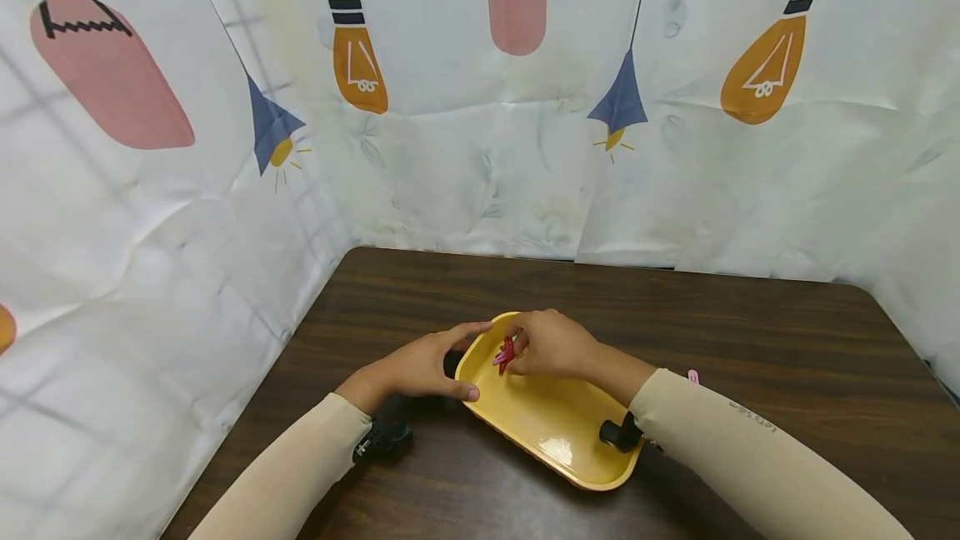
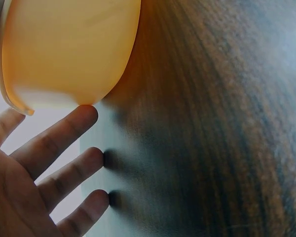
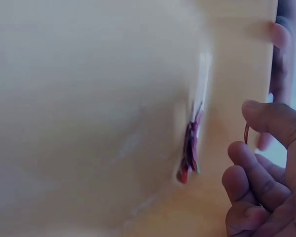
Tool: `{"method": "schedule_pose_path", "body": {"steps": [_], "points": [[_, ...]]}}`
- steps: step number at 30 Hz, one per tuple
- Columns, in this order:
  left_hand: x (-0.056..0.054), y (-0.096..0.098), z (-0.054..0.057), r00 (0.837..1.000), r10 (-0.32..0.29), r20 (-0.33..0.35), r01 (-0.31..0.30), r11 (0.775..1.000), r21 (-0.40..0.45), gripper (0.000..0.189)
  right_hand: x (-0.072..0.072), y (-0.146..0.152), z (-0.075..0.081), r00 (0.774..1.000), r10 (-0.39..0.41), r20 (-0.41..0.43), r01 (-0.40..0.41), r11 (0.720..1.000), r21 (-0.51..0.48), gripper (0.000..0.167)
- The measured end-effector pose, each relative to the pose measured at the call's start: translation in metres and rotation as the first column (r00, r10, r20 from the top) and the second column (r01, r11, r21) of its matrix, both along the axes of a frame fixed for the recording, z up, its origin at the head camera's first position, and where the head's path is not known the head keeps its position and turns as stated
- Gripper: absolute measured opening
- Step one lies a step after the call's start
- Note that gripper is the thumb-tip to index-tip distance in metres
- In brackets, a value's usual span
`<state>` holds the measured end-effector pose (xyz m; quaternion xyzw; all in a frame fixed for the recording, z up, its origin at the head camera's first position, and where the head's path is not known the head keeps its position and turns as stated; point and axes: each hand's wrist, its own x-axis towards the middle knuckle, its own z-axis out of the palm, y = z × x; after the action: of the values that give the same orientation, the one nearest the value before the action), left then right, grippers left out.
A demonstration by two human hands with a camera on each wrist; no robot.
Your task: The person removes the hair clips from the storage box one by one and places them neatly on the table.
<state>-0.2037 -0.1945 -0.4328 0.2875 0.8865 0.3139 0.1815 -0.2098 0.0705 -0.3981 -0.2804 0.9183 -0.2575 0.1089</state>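
Note:
A yellow tray (image 1: 558,415) lies at a slant on the table. My left hand (image 1: 420,363) spans its left end, thumb at the near rim and a finger at the far rim. In the left wrist view its fingers (image 2: 64,136) are spread and nearly straight, with one fingertip at the tray's end. Over the tray, my right hand (image 1: 553,346) pinches a thin red hair clip (image 3: 246,133) between thumb and forefinger, mostly hidden by the fingertips. A small bunch of red and pink hair clips (image 3: 191,148) lies inside the tray, near its wall.
A pink clip (image 1: 693,376) lies on the dark wooden table (image 1: 450,286), just beyond the right sleeve (image 1: 720,423). A white cloth (image 1: 480,165) printed with lamps hangs behind the table and along its left side.

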Motion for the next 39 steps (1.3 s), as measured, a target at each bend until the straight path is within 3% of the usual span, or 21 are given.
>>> {"method": "schedule_pose_path", "body": {"steps": [8, 17, 29, 39], "points": [[0.0, 0.0, 0.002, 1.0, 0.012, 0.004, -0.012, 1.0, -0.011, 0.094, 0.0, 0.015, 0.015, 0.999, -0.039, 0.036, 0.041, 0.998, -0.056, 0.046], [-0.001, 0.001, 0.001, 1.0, 0.012, 0.008, -0.012, 1.0, 0.005, 0.094, 0.001, 0.031, 0.027, 0.996, -0.084, 0.019, 0.085, 0.994, -0.062, 0.052], [0.0, 0.001, 0.0, 1.0, 0.017, 0.014, -0.017, 1.0, 0.011, 0.095, 0.004, 0.062, 0.037, 0.989, -0.146, 0.037, 0.149, 0.983, -0.11, 0.049], [0.001, 0.0, 0.0, 1.0, 0.024, 0.017, -0.024, 1.0, 0.012, 0.096, 0.008, 0.086, 0.038, 0.989, -0.145, 0.004, 0.145, 0.981, -0.132, 0.05]]}}
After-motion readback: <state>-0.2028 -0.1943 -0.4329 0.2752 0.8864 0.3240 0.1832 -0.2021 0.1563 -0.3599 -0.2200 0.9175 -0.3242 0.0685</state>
